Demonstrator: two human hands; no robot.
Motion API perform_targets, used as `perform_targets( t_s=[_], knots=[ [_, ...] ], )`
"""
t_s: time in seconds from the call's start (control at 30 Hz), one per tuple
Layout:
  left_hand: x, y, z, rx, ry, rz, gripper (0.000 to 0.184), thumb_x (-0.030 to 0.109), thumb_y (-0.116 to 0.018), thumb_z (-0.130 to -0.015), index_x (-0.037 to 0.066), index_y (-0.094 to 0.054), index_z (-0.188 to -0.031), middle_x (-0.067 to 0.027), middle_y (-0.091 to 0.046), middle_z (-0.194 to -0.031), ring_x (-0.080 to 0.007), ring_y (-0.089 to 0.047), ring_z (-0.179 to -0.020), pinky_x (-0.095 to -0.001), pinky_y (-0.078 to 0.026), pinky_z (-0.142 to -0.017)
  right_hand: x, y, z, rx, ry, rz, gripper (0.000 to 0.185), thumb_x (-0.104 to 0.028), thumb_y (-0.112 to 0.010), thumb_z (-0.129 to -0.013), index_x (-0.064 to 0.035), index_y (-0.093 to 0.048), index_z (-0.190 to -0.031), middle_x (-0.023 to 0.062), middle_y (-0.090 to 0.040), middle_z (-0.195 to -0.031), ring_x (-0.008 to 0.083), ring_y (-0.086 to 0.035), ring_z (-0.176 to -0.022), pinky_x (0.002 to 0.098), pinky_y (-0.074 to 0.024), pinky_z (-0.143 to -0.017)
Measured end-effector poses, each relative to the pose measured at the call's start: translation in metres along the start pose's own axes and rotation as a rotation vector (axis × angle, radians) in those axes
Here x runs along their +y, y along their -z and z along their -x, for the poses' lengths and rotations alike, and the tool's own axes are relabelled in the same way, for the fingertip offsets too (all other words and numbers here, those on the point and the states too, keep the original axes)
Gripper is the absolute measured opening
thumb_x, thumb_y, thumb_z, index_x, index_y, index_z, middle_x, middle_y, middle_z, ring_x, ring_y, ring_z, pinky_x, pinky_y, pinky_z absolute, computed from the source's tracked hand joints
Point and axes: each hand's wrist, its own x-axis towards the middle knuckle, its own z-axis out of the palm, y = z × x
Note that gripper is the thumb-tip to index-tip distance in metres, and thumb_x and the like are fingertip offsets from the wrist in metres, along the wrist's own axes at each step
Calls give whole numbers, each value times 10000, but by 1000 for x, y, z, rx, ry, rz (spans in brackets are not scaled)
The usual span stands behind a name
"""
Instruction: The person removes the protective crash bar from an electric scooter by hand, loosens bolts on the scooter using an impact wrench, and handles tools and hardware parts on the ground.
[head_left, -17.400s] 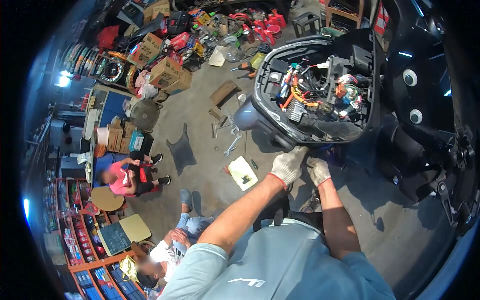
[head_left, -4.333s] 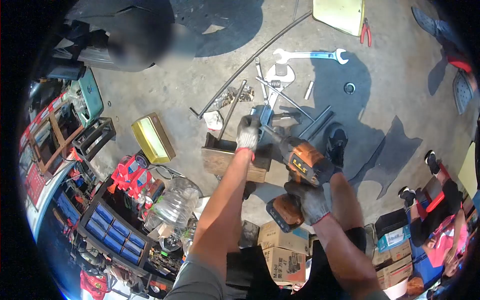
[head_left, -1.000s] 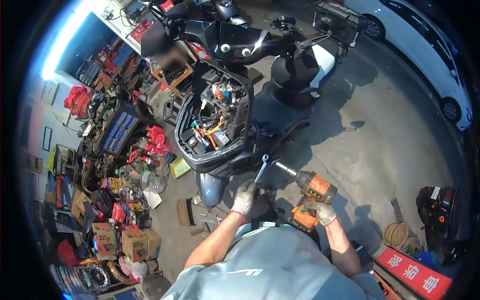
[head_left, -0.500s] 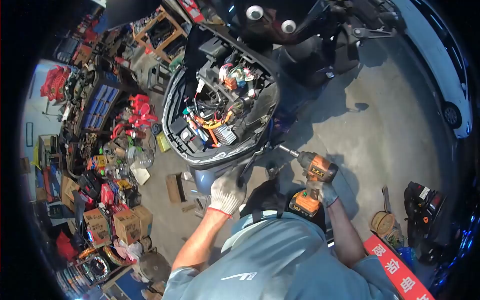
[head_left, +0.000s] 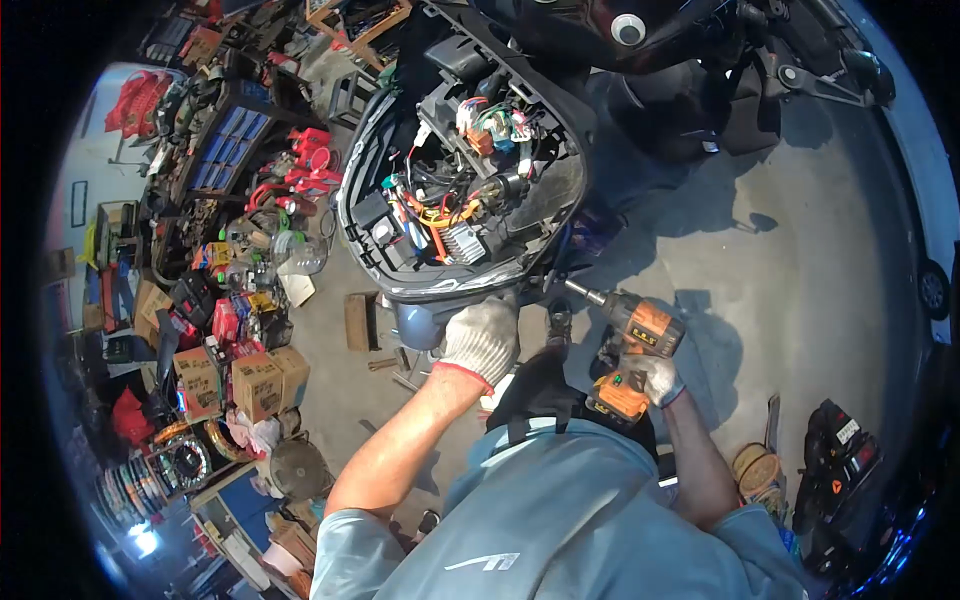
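My right hand (head_left: 657, 379), in a light glove, is wrapped round the handle of an orange and black cordless impact driver (head_left: 648, 325). Its long metal bit points up and left toward the rear edge of an opened scooter body (head_left: 430, 292), apart from it. My left hand (head_left: 482, 338), also gloved, is closed at that lower edge; its fingertips are partly hidden, so what it grips does not show. Inside the black body lie an orange connector (head_left: 480, 142), coloured wires (head_left: 440, 215) and a finned silver unit (head_left: 463, 243). A dark blue rounded part (head_left: 420, 325) sits below the edge.
Cardboard boxes (head_left: 257, 383), a wooden block (head_left: 358, 321) and a cluttered tool shelf (head_left: 225, 150) stand to the left. On the right are a cable spool (head_left: 755, 468), a black bag-like item (head_left: 835, 455) and a white car (head_left: 925, 180). Concrete floor (head_left: 800, 260) lies between.
The view has shifted, and the scooter appears lower-right and nearer. My left hand has moved up and right against the body's edge. The driver stays in my right hand, its bit still off the scooter.
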Motion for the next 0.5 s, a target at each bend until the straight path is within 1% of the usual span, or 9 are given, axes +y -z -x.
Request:
perform_targets(
  t_s=[0.03,0.07,0.17,0.23,0.27,0.3,0.37,0.4,0.5],
  knots=[
    [3,3,-1,-13,14,13,258,98,-453,-823,43,-581,-1040,-154,-626,-763,-294,-642,-699,-384,-510,-566,-2,1,0,-26,26,145,419,65,-550,-783,-53,-498,-1182,47,-592,-1025,156,-627,-806,325,-550,-737],
    [4,3,-3,-17,23,10,258,98,-453,-823,43,-581,-1040,-154,-626,-763,-294,-642,-699,-384,-510,-566,-1,2,3,104,46,62,279,40,-688,-687,25,-592,-949,103,-632,-777,170,-617,-641,264,-510,-577],
    [5,1,-8,-31,54,30,253,106,-473,-804,45,-594,-1018,-170,-632,-773,-301,-644,-718,-396,-513,-585,-10,-5,6,127,27,198,258,35,-688,-689,25,-588,-927,97,-626,-766,171,-614,-632,266,-506,-570],
    [5,5,-12,-67,76,69,235,116,-502,-777,36,-617,-966,-186,-637,-780,-313,-644,-739,-408,-515,-603,-15,-7,7,105,13,188,257,33,-689,-690,25,-588,-925,95,-623,-759,173,-615,-634,268,-505,-569],
    [4,8,-14,-54,78,68,186,140,-534,-761,21,-640,-857,-192,-637,-755,-329,-641,-738,-414,-513,-608,-17,-9,7,87,9,175,255,31,-690,-690,25,-587,-923,94,-619,-752,175,-615,-635,269,-503,-568],
    [4,12,-16,-54,83,67,186,140,-534,-761,21,-640,-857,-192,-637,-755,-329,-641,-738,-414,-513,-608,-18,-11,8,84,5,177,255,31,-690,-690,25,-587,-923,94,-619,-752,175,-615,-635,269,-503,-568],
    [3,21,-21,-123,80,71,175,168,-560,-758,17,-648,-750,-198,-632,-724,-338,-639,-714,-416,-511,-603,-19,-14,9,129,6,203,259,25,-688,-695,25,-585,-933,93,-612,-744,171,-610,-630,266,-500,-564],
    [2,19,-25,-77,59,58,189,186,-578,-753,13,-649,-728,-206,-626,-699,-340,-640,-695,-419,-509,-598,-18,-14,8,128,4,204,259,25,-688,-695,25,-585,-933,93,-612,-744,171,-610,-630,266,-500,-564],
    [1,28,-36,-188,54,22,186,156,-545,-732,19,-659,-788,-180,-654,-786,-312,-656,-762,-394,-525,-637,-15,-9,4,108,38,219,209,14,-674,-716,29,-594,-908,92,-614,-748,160,-603,-622,257,-498,-565]
  ],
)
